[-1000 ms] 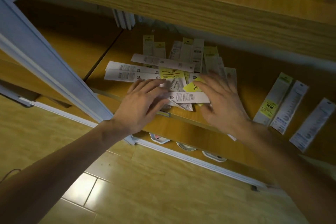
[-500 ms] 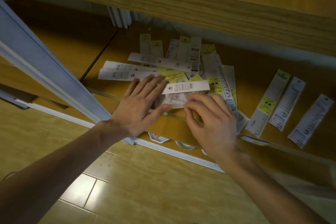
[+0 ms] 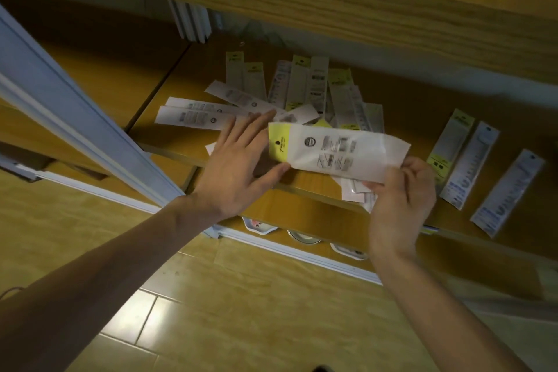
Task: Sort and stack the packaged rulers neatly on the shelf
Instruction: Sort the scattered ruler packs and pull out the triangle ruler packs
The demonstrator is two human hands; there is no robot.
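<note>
**One packet lifted clear of the heap**

The right hand (image 3: pixel 401 190) pinches the white end of a ruler packet (image 3: pixel 335 151), fingers curled around its edge. The packet hangs level above the shelf (image 3: pixel 407 112), its yellow header pointing left. The left hand (image 3: pixel 238 169) lies flat with fingers straight and spread – its thumb touches the packet's lower left corner, its fingertips reach onto the heap (image 3: pixel 299 93). That heap sits behind the hands in the middle of the shelf, white and yellow packets crossing at all angles, some jutting over the front edge. Well apart to the right, three packets (image 3: pixel 483 166) lie side by side, slanted alike – one yellow-labelled, two white. Below the shelf, small dishes (image 3: pixel 302 235) show on a lower level.
</note>
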